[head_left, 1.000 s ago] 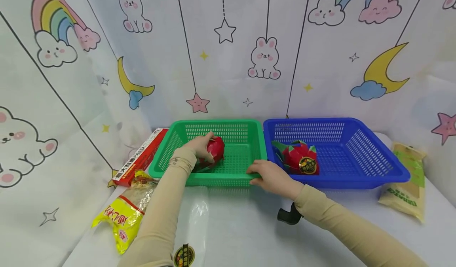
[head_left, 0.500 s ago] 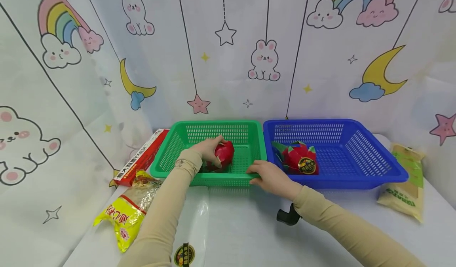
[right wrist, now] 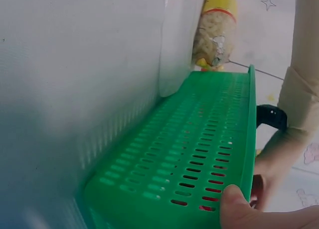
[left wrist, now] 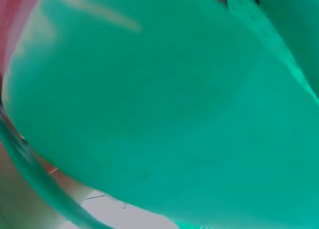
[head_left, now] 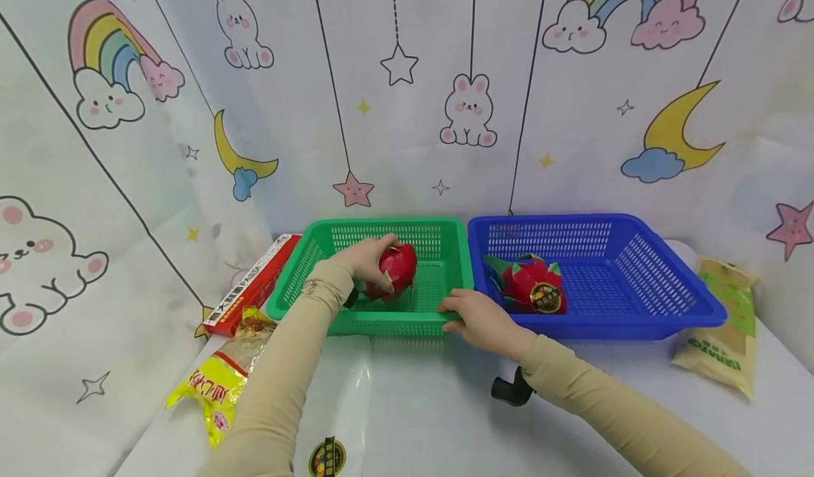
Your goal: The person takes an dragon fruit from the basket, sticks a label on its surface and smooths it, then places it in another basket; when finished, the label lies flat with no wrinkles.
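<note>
A patterned curtain (head_left: 407, 159) hung behind the green basket (head_left: 422, 237), with the white tabletop (head_left: 432, 406) spread beneath it. The wider blue basket (head_left: 661, 275) stood just beside the green basket, on its right. A red box (head_left: 251, 286) lay along the green basket's left side, and a yellow bag (head_left: 222, 374) off its front left corner. At its front right corner, the right hand (head_left: 480, 325) held the rim in a narrow grip (the thumb pressed the outer side). Inside it, the left hand's (head_left: 365, 259) grip was curled around a red dragon fruit (head_left: 402, 268). A second dragon fruit (head_left: 531, 283) sat right of the green basket, within the blue one.
</note>
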A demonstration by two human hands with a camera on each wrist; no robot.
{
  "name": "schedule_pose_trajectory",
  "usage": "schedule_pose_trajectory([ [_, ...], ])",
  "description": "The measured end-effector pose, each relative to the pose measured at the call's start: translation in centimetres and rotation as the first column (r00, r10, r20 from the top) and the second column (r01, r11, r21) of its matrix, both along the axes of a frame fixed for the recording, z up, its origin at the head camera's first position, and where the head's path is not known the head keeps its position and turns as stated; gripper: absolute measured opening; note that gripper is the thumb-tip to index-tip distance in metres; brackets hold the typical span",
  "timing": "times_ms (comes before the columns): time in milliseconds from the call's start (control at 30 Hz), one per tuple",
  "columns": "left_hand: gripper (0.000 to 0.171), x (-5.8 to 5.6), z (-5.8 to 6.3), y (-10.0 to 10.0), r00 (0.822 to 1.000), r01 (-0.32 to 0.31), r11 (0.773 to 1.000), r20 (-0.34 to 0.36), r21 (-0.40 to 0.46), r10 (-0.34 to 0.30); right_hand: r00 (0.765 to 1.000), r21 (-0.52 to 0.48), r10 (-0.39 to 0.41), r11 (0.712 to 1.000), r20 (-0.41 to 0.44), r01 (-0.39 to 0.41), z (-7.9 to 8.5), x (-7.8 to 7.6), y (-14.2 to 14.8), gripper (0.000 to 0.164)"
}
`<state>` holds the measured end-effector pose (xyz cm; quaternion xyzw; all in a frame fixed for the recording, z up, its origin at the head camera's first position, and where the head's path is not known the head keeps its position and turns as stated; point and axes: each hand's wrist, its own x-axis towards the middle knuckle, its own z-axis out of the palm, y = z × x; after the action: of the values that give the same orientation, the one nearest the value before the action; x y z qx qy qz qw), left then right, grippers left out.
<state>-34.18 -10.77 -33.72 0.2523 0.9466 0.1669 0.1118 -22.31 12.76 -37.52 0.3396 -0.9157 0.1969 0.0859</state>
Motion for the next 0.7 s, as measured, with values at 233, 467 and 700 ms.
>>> schedule_pose_trajectory([
  [233, 0.074, 1.1, 2.1, -0.7, 0.997, 0.020, 1.000, -0.078, 0.022, -0.018, 1.000, -0.013, -0.010, 1.000, -0.019, 0.010, -0.1, 0.0, 0.1, 0.021],
  [467, 0.075, 2.4, 3.2, -1.6, 0.995, 0.037, 0.998, -0.090, 0.050, -0.033, 0.999, -0.022, 0.006, 1.000, -0.039, -0.007, -0.1, 0.2, 0.0, 0.020],
  [700, 0.077, 4.2, 4.4, -2.0, 0.994, 0.040, 0.998, -0.099, 0.040, -0.035, 0.999, -0.028, 0.016, 0.999, -0.048, -0.017, -0.1, 0.2, 0.1, 0.021],
])
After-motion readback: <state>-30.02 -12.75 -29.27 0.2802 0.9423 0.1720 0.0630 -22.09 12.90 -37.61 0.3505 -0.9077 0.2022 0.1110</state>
